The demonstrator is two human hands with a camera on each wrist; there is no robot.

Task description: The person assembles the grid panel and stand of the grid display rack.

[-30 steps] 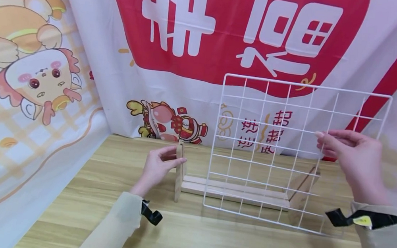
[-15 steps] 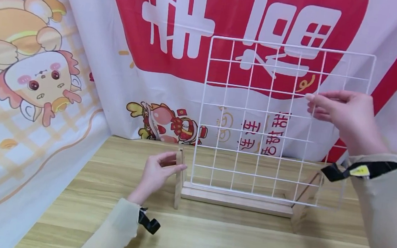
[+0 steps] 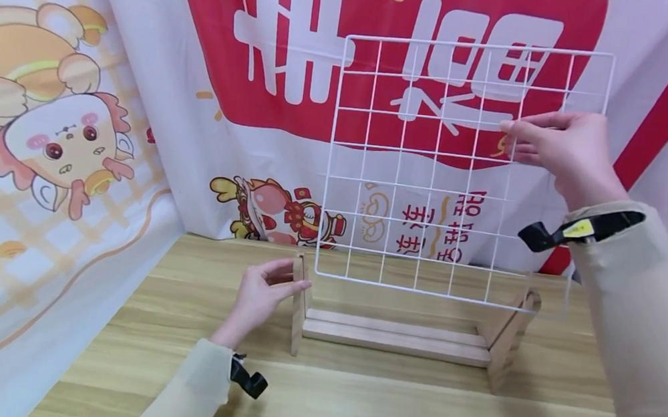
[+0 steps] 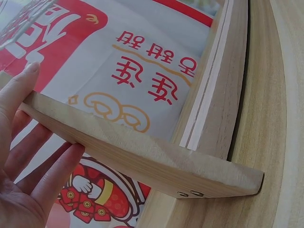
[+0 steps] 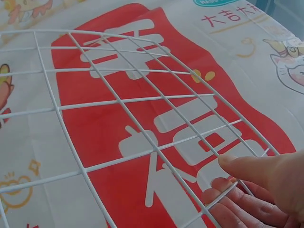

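In the head view, a white wire grid panel (image 3: 436, 153) hangs upright in the air above a low wooden stand (image 3: 396, 343). My right hand (image 3: 578, 151) pinches the grid toward its right side; in the right wrist view, the thumb and fingers (image 5: 261, 209) meet across its wires. The stand has two side boards joined by a grooved crossbar (image 4: 216, 95). My left hand (image 3: 259, 298) holds the left side board (image 4: 137, 147) near its top, thumb on one face and fingers on the other. The grid's lower edge is apart from the crossbar.
A wood-grain table (image 3: 374, 414) lies under the stand. Behind it hangs a white cloth with a red printed patch (image 3: 383, 12), and another printed cloth (image 3: 25, 219) covers the left side. Black straps (image 3: 604, 228) sit on both wrists.
My right hand has lifted the grid and carried it slightly left, from in front of the stand to above it. The left hand keeps its hold on the side board.
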